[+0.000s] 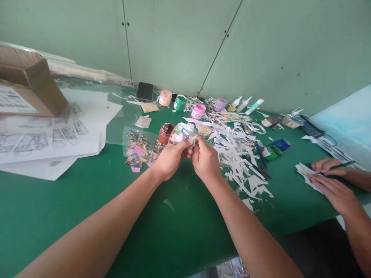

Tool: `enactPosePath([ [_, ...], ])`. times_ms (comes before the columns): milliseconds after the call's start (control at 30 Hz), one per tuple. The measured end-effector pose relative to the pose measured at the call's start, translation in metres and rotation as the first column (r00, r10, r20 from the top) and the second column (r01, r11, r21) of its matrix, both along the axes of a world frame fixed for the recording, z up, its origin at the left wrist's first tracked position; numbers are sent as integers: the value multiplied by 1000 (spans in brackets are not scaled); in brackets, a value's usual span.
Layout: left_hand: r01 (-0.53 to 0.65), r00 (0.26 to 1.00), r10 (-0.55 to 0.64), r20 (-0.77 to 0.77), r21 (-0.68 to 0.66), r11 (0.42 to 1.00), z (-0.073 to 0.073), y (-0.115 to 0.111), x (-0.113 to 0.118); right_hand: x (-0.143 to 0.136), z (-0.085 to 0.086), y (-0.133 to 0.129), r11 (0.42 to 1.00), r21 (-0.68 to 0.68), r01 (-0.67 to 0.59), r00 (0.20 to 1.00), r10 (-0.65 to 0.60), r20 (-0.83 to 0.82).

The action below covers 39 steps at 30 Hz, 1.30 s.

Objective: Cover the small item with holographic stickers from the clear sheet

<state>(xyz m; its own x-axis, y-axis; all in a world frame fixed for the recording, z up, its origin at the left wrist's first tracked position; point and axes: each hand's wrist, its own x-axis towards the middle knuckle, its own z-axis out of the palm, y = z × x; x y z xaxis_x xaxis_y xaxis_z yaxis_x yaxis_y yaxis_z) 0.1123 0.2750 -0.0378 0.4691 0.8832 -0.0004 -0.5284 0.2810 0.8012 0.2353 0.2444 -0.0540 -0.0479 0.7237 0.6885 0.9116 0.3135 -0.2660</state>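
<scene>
Centrally held, the patterned piece [179,135]: up off the green tabletop [78,208], clear and shiny, with coloured shapes showing on it; exactly what it is, I cannot tell.
Way it lies from the fingers: up and to the left of where the two sets meet, reaching away from the person.
Long axis: seems to slant from upper left down to the right-hand grip; glare and the fingers hide part of the outline, so this is a reading.
Left hand [169,164]: the nearer one to most of the piece, lying under its lower side, thumb pressed along that edge, other fingers curled beneath and partly hidden.
Right hand [206,160]: closed in a pinch at the right end, thumb and forefinger together on the corner, close beside the left fingertips.
Brownish-red jar [165,135]: just beyond the piece's left side, partly covered by it; whether they touch, I cannot tell.
Patterned scraps [137,151]: left of the left hand, by a clear sheet.
White paper strips [237,166]: spread out right of the right hand.
Co-worker's hands [336,187]: well apart at the far right, on folded paper [307,178].
</scene>
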Motion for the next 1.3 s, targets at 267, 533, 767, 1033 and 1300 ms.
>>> enactPosePath([
  [267, 66, 997, -64, 37, -53, 996, 1, 0, 0, -1, -2, -1, 1000, 25, 7, 999, -7, -35],
  [533, -2, 998, 6, -67, 58, 998, 4, 1, -3, -2, -4, -1, 998, 53, 32, 999, -30, -37],
  [767, -67, 993, 73, -93, 69, 995, 1, 0, 2, -5, -4, -3, 995, 4, 104, 994, -104, -36],
  [1033, 35, 999, -30, 38, -133, 990, 2, -4, 4, -3, -5, -1, 997, 27, 75, 997, -74, -17],
  [1300, 76, 997, -76, 4, -91, 993, 2, -1, 2, -4, -4, -2, 997, 48, 64, 998, -63, -26],
])
